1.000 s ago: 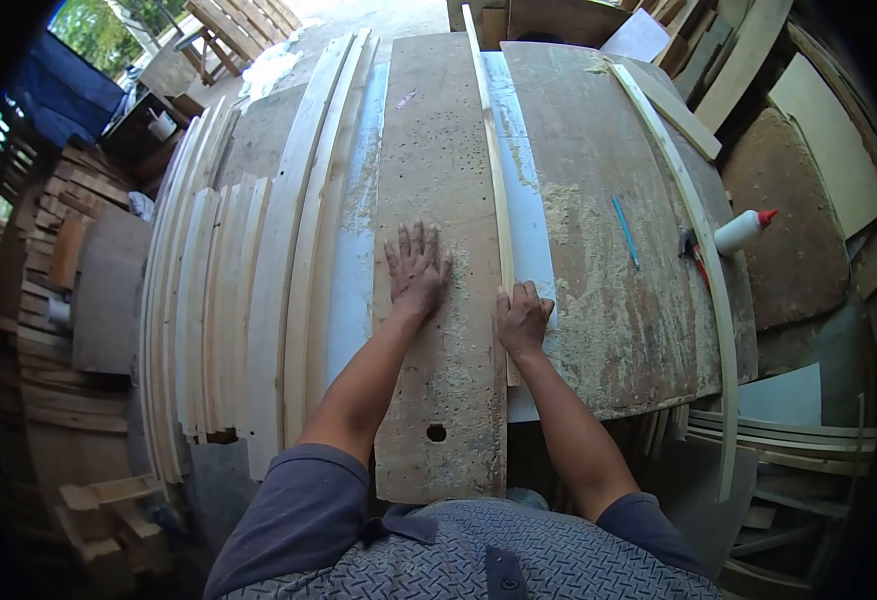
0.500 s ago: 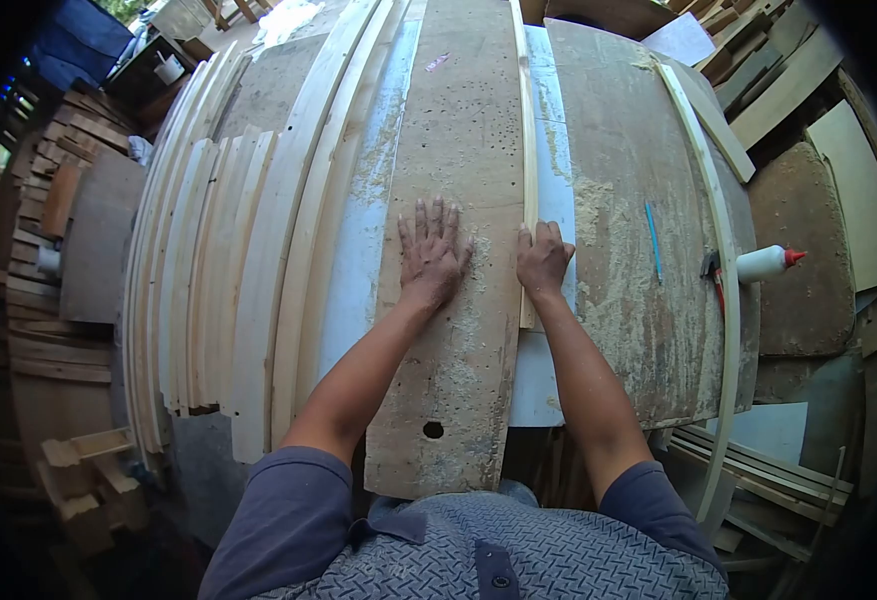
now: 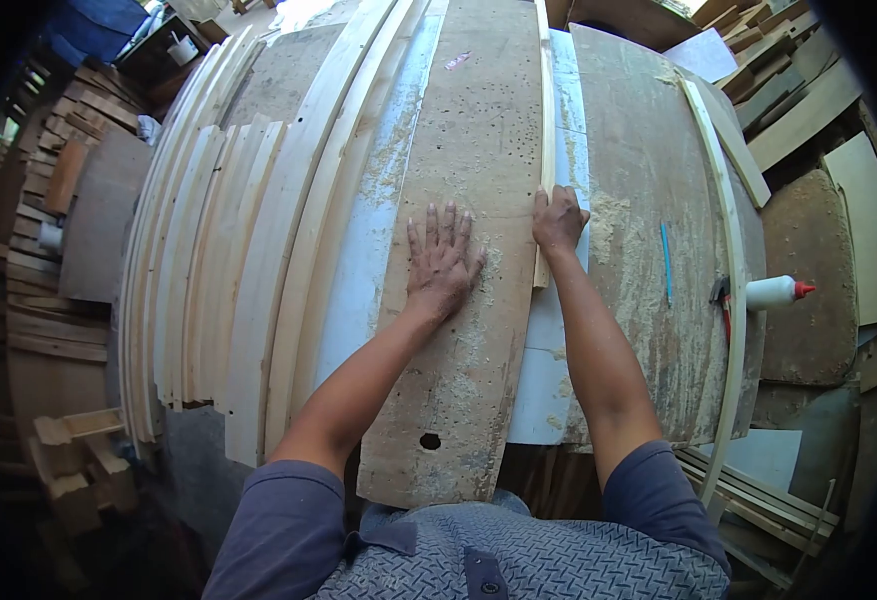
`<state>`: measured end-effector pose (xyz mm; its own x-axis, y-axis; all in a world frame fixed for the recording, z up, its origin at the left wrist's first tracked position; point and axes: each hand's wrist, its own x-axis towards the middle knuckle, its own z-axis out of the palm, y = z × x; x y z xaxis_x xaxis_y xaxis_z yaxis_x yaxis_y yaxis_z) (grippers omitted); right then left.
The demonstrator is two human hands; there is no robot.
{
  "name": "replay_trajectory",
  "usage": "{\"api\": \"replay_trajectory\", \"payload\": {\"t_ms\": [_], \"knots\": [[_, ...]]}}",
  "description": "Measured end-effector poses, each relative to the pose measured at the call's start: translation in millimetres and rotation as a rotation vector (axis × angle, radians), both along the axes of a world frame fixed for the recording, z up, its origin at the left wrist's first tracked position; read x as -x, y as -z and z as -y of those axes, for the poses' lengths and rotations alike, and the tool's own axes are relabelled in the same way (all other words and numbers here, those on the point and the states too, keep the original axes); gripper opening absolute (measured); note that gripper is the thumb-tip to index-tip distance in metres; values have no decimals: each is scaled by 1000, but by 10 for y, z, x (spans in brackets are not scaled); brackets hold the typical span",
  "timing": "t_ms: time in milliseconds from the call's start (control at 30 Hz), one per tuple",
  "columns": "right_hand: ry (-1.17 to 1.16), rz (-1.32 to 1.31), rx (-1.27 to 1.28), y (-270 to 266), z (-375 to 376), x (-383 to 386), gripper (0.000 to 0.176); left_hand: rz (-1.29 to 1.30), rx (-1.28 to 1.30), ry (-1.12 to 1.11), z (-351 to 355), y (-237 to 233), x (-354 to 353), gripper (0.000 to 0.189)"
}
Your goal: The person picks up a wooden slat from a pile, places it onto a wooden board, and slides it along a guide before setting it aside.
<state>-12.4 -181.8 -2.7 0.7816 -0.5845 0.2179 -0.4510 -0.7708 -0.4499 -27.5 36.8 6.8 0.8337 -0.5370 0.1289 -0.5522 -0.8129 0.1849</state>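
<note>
My left hand (image 3: 440, 268) lies flat with spread fingers on a long worn wooden board (image 3: 458, 380), which has many small holes and one larger dark hole near its close end. At the board's right edge my right hand (image 3: 559, 217) is closed around a narrow pale wooden strip (image 3: 546, 110). The strip runs lengthwise along that edge, its near end (image 3: 541, 272) showing just below my fist. Beneath the board, white sheet material (image 3: 543, 385) shows on both sides. Sawdust and shavings are scattered over the surfaces.
Several long pale planks (image 3: 258, 280) lie to the left. At the right are a blue pencil-like stick (image 3: 667, 262), a hammer (image 3: 721, 295), a long thin strip (image 3: 726, 230) and a white bottle with a red tip (image 3: 770, 292). Wood offcuts (image 3: 83, 120) are stacked at far left.
My right hand has moved forward, away from my body, and the strip's near end has slid forward with it. My left hand stays flat on the board. The view has shifted slightly.
</note>
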Motion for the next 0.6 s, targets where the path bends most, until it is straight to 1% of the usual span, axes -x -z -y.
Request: {"api": "replay_trajectory", "payload": {"t_ms": [233, 600], "knots": [[0, 12, 43, 21, 134, -270, 39, 16, 25, 3, -23, 7, -5, 67], [32, -27, 2, -35, 283, -581, 38, -11, 27, 9, -22, -6, -15, 66]]}}
